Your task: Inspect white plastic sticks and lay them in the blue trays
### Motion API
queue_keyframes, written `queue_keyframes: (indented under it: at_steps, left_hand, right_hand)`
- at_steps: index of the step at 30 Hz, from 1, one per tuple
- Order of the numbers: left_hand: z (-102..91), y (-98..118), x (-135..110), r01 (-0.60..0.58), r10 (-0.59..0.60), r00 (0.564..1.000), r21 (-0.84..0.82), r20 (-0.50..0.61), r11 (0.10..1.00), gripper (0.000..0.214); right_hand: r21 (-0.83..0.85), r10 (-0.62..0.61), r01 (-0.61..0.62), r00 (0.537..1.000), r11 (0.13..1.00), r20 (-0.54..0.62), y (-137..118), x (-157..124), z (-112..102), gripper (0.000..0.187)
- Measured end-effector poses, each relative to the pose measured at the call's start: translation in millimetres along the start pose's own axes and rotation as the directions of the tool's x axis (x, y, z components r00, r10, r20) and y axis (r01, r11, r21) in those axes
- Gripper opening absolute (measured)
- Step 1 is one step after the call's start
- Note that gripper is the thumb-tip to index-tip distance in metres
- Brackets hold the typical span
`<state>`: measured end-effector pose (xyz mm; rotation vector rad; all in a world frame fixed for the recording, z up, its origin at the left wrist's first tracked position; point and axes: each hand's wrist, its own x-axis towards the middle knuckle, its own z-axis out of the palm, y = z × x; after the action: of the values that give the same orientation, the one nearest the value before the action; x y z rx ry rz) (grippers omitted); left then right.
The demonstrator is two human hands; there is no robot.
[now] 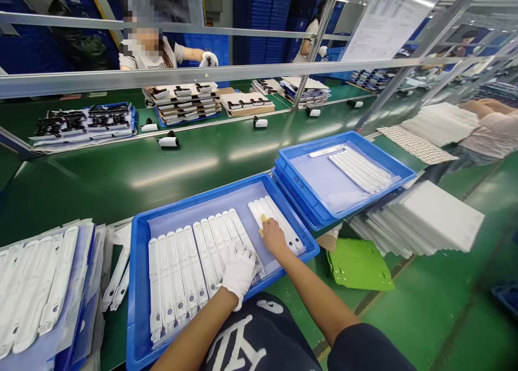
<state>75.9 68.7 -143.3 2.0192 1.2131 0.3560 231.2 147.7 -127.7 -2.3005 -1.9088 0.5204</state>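
A blue tray (137, 284) in front of me holds a row of several long white plastic strips (182, 268) on a pale liner. My left hand (239, 272), in a white glove, lies flat with fingers spread on the strips near the tray's middle. My right hand (272, 235) is bare, with yellow finger cots, and its fingertips press on the small group of white strips (279, 225) at the tray's right end. Neither hand has lifted a strip.
A second stack of blue trays (307, 193) with more strips sits to the right. White strips on sheets (36, 284) lie at left, a white sheet stack (437, 220) and green plate (360, 263) at right. Small parts ride the green conveyor (141, 166). Other people work beyond.
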Motion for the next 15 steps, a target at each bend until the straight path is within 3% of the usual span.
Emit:
queue_keyframes:
  at_steps: [5,10,13,15]
  left_hand:
    - [-14.1,5,-10,0.037,-0.042,0.996,-0.057,-0.079,0.998,0.040]
    - [-32.5,9,-35,0.133,-0.162,0.974,-0.176,-0.161,0.975,0.053]
    - [-45.5,23,-53,0.143,-0.227,0.964,-0.443,-0.142,0.885,0.061]
    - [-56.0,34,-66,0.187,-0.250,0.968,-0.617,-0.017,0.764,0.051]
  right_hand:
    - [0.028,-0.013,0.013,1.000,1.000,-0.010,-6,2,-13,0.029]
    - [0.258,-0.057,0.070,0.997,0.964,-0.059,-32,-4,-47,0.026]
    - [0.443,-0.142,0.156,0.988,0.883,-0.065,-64,-30,-67,0.032]
    - [0.629,-0.237,0.223,0.969,0.745,-0.062,-86,-53,-78,0.031]
